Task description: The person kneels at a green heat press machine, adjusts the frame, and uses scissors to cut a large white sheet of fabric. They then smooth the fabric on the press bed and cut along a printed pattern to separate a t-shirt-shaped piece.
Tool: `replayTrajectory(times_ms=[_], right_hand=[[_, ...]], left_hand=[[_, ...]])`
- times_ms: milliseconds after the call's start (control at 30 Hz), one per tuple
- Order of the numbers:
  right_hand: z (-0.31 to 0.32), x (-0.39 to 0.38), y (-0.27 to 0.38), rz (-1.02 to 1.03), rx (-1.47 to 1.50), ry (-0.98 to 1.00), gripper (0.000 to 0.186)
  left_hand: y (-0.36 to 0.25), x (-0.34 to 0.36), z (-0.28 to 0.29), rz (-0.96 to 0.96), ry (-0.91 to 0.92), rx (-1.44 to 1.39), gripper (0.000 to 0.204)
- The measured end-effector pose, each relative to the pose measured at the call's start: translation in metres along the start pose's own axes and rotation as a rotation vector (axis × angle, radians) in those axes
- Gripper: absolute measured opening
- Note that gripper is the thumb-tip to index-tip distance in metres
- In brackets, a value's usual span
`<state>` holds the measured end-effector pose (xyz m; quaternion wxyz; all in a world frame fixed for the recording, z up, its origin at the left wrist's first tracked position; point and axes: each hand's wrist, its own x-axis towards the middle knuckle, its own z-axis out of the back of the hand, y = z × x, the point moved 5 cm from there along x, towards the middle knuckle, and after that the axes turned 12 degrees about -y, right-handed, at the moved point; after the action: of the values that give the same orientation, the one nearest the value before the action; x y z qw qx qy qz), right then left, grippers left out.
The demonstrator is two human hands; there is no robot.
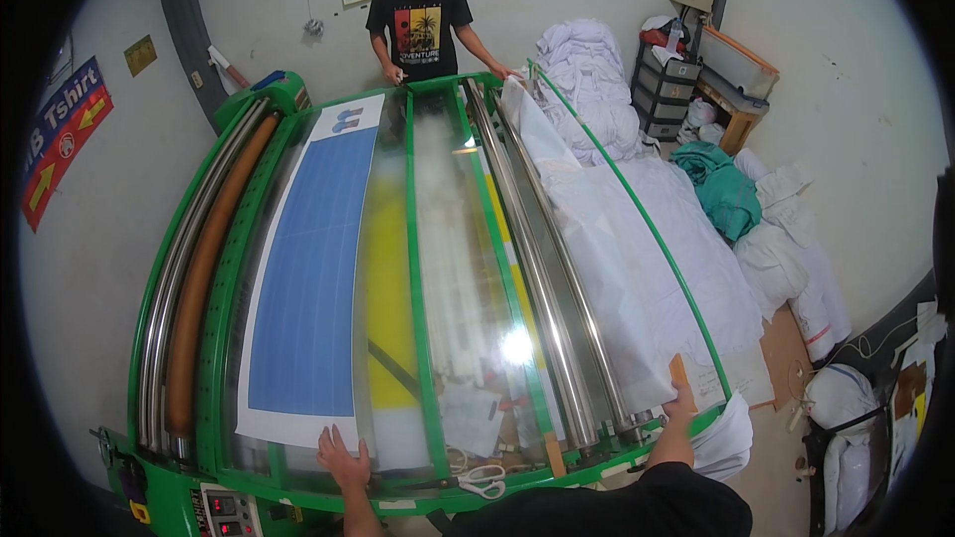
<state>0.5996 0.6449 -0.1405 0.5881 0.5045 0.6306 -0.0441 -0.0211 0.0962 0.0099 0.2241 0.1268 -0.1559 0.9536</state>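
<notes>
My left hand (343, 457) lies with its fingers spread on the near white margin of a long printed paper sheet (308, 268), which has a large blue panel. The paper rests on the see-through bed of a large green roller machine (423, 338). Over on the right, my right hand (681, 400) is closed at the near corner of a thin white sheet (607, 278); its fingers are partly hidden. A tan strip (679, 370) shows just above that hand. White scissors (482, 480) lie on the machine's near edge, between my hands.
Across the machine stands a co-worker (423, 20), one hand at the white sheet's far end. Metal rollers (532, 268) and a brown roller (214, 268) span the machine. A green bar (637, 199) crosses piled white fabric (686, 249). A control panel (229, 512) sits at the near left.
</notes>
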Motion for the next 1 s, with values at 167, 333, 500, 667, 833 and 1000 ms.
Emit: replayTrajectory(times_ms=[167, 333, 500, 667, 833, 1000], right_hand=[[-0.036, -0.105, 0.035, 0.259, -0.073, 0.254, 0.075], [-0.031, -0.094, 0.076, 0.387, -0.138, 0.402, 0.076], [-0.023, -0.080, 0.068, 0.383, -0.074, 0.215, 0.071], [0.040, 0.003, 0.078, 0.604, -0.881, -0.254, 0.069], [-0.021, -0.050, 0.017, 0.519, -1.246, -0.712, 0.074], [-0.057, -0.077, -0.036, 1.035, -1.647, -0.274, 0.074]], left_hand=[[-0.001, 0.002, 0.000, -0.008, -0.008, -0.010, 0.076], [-0.002, 0.003, -0.007, -0.022, -0.021, -0.026, 0.076], [0.005, 0.002, 0.004, -0.010, -0.037, 0.009, 0.077], [-0.013, 0.008, -0.006, -0.011, -0.021, -0.018, 0.077], [0.006, 0.000, 0.010, 0.042, 0.013, 0.104, 0.075], [0.005, 0.000, -0.003, -0.009, -0.054, 0.124, 0.075]])
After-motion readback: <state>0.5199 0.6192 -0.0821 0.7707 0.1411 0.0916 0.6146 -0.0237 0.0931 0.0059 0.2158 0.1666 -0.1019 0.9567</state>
